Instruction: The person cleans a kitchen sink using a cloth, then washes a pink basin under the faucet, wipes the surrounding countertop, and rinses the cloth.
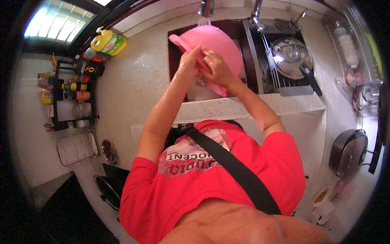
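Note:
A pink plastic bowl [218, 42] is tilted over the left basin of a kitchen sink [252, 58]. Water runs from a chrome tap [206, 9] onto its upper side. My left hand [189, 63], wet, grips the bowl's rim between thumb and fingers. Close beside it, my right hand [217, 67] has its fingers curled at the same rim, with the fingertips of both hands nearly meeting. The bowl's inside is mostly hidden by my hands, and part of the basin floor shows below them.
A second tap [257, 23] stands over the right basin, where a wire rack [272, 65] and a round lid or pan [291, 56] with a black handle lie. A yellow detergent jug [109, 42] and a black condiment rack [58, 91] stand left. A dish rack [335, 45] is at right.

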Demonstrator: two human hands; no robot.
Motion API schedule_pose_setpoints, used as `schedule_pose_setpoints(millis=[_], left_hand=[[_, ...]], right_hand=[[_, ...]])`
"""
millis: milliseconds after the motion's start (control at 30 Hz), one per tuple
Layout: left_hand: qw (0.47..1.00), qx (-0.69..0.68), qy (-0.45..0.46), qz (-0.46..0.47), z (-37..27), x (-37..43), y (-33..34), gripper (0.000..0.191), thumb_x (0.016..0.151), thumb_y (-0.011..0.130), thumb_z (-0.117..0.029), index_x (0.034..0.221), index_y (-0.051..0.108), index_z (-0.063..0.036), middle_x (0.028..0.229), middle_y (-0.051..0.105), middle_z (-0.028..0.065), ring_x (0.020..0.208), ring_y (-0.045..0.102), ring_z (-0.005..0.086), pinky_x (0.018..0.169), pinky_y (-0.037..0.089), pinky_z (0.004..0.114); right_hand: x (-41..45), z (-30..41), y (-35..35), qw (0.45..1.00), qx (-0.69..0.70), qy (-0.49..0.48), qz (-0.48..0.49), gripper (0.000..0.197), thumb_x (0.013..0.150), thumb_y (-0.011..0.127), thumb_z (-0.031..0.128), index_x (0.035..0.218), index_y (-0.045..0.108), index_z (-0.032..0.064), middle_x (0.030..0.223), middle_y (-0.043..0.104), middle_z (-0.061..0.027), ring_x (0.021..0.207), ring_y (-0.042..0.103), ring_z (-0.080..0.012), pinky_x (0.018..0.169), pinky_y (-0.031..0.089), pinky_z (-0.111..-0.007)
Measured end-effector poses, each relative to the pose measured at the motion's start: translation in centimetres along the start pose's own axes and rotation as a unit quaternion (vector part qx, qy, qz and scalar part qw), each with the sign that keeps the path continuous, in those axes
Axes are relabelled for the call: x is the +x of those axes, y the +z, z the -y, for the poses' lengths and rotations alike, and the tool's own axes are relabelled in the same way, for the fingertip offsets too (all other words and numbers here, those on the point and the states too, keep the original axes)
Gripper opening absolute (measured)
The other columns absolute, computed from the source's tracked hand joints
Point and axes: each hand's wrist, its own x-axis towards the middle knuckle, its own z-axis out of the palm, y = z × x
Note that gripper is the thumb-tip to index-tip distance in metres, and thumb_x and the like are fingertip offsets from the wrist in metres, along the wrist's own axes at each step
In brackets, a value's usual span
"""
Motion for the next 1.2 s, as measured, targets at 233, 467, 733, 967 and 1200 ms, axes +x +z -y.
schedule_pose_setpoints(millis=[233, 467, 733, 967, 1200], left_hand=[[0.996, -0.023, 0.039, -0.074, -3.0, -0.3, -4.8, 0.037, 0.078, 0.059, -0.011, 0.111, 0.047, 0.0008, 0.102, 0.057, 0.0116, 0.092, 0.056, 0.0248, 0.085, 0.045, 0.039], [0.994, -0.042, 0.095, -0.024, -6.9, -7.0, -5.1, 0.036, 0.084, 0.054, -0.018, 0.115, 0.047, 0.0010, 0.111, 0.055, 0.0140, 0.101, 0.053, 0.0275, 0.092, 0.040, 0.041], [0.982, -0.062, 0.151, -0.095, -6.8, -11.5, -6.0, 0.039, 0.087, 0.051, -0.021, 0.117, 0.045, 0.0023, 0.114, 0.053, 0.0145, 0.104, 0.052, 0.0264, 0.092, 0.041, 0.040], [0.960, -0.125, 0.213, -0.129, -8.2, -13.3, -7.8, 0.034, 0.088, 0.048, -0.016, 0.117, 0.046, 0.0027, 0.115, 0.054, 0.0133, 0.104, 0.052, 0.0250, 0.092, 0.041, 0.038], [0.932, -0.172, 0.245, -0.202, -7.6, -13.8, -9.0, 0.038, 0.089, 0.045, -0.014, 0.122, 0.042, 0.0034, 0.122, 0.048, 0.0155, 0.111, 0.048, 0.0283, 0.095, 0.038, 0.041]], right_hand=[[-3.2, -8.6, -3.7, 0.970, -0.019, 0.219, -0.101, 0.024, 0.079, 0.061, 0.016, 0.097, 0.057, 0.0003, 0.089, 0.063, -0.0143, 0.082, 0.062, -0.0254, 0.069, 0.048, -0.032], [0.6, -8.9, -6.1, 0.962, 0.035, 0.250, -0.108, 0.027, 0.077, 0.063, 0.021, 0.095, 0.060, 0.0019, 0.075, 0.063, -0.0119, 0.066, 0.062, -0.0223, 0.061, 0.048, -0.031], [15.5, -4.7, -7.6, 0.986, 0.052, 0.135, -0.086, 0.036, 0.072, 0.072, 0.030, 0.091, 0.055, 0.0050, 0.075, 0.065, -0.0048, 0.072, 0.065, -0.0246, 0.068, 0.051, -0.035], [16.2, -7.5, -5.9, 0.988, -0.010, 0.150, 0.030, 0.030, 0.062, 0.068, 0.025, 0.076, 0.051, 0.0054, 0.063, 0.056, -0.0110, 0.059, 0.056, -0.0241, 0.055, 0.043, -0.037], [10.5, -14.7, -4.1, 0.904, -0.253, 0.214, 0.270, 0.031, 0.061, 0.065, 0.030, 0.080, 0.055, 0.0068, 0.076, 0.060, -0.0162, 0.073, 0.059, -0.0351, 0.060, 0.046, -0.042]])
